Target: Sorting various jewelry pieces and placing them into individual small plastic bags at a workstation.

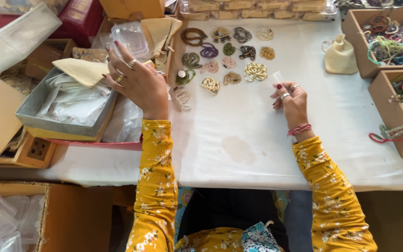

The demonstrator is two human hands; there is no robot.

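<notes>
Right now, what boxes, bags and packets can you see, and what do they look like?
Grey tray box: left of the left hand, rectangular, full of clear plastic packets.
Clear plastic case: just above the left hand's fingers, square, see-through.
Small clear packet: held in the right hand.
Cream cloth pouch: upper right on the white table, drawstring top.
Brown cardboard boxes: right edge, holding colourful bead bracelets.
</notes>
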